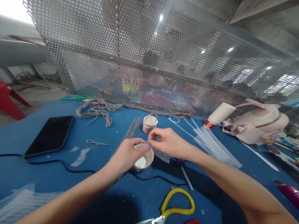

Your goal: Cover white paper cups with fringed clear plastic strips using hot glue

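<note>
In the centre of the frame, the left hand (127,153) is holding a paper cup (149,161) by its side and rim, its thumb lying over the mouth. Just beyond, the right hand (169,141) is keeping a narrow grip, thumb and fingers pinching a small clear strip (149,141) near the cup's far rim. The contact between strip and rim is too small to tell.

The thin cup wall is probably risking a dent if the left thumb is pressing hard, and the slick strip could be slipping from the fingertips. A black cord (161,177) is running just below the cup, so a sideways drag could be snagging it. A small handled cup (147,128) is standing just behind the right hand, where a forward push could be knocking it.

Yellow-handled scissors (179,211) are lying at bottom centre, limiting room toward the lower edge. Loose plastic strips (213,146) are crowding the right, and a metal mesh (105,62) is bounding the desk (81,193) behind. Left of centre, more blue surface is showing around a short loop of string (97,142).
</note>
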Motion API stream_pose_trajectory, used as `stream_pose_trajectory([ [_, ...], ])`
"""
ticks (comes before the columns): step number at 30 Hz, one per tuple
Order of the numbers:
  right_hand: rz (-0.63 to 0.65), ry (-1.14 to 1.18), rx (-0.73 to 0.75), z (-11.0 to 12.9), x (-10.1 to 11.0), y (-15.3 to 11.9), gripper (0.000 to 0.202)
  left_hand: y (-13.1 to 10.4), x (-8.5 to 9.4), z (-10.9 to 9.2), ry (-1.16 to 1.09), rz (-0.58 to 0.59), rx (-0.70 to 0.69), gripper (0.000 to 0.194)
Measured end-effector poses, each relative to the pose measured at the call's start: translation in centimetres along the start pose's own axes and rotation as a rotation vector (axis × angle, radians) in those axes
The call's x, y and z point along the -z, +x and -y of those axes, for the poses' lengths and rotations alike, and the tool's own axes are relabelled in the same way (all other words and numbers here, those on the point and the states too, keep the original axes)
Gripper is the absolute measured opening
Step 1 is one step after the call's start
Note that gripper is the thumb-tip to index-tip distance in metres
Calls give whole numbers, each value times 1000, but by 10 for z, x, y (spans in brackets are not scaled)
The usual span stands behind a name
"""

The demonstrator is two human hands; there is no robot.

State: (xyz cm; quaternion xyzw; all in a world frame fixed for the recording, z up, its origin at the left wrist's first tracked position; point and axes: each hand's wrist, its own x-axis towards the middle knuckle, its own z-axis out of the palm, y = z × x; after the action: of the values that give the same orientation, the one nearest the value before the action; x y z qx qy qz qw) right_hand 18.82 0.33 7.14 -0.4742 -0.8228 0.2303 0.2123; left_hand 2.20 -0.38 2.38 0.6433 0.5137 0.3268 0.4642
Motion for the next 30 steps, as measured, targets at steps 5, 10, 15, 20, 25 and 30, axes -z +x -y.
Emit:
stream_pose_trajectory([
  [5, -4, 1, 9, 1, 0, 0, 8, 1, 0, 1, -4, -17, 0, 31],
  [10, 6, -2, 0, 3, 1, 0, 8, 0, 2, -3, -22, -23, 27, 27],
  [15, 5, -14, 7, 3, 2, 0, 8, 0, 3, -4, 0, -9, 82, 31],
  [20, 1, -23, 7, 2, 1, 0, 8, 2, 3, -6, 14, 30, 31, 29],
  [25, 1, -29, -8, 2, 1, -1, 7, 3, 5, -3, -10, 9, 21, 23],
  [30, -27, -9, -68, -3, 5, -4, 23, 3, 2, 2, -7, -119, 23, 25],
])
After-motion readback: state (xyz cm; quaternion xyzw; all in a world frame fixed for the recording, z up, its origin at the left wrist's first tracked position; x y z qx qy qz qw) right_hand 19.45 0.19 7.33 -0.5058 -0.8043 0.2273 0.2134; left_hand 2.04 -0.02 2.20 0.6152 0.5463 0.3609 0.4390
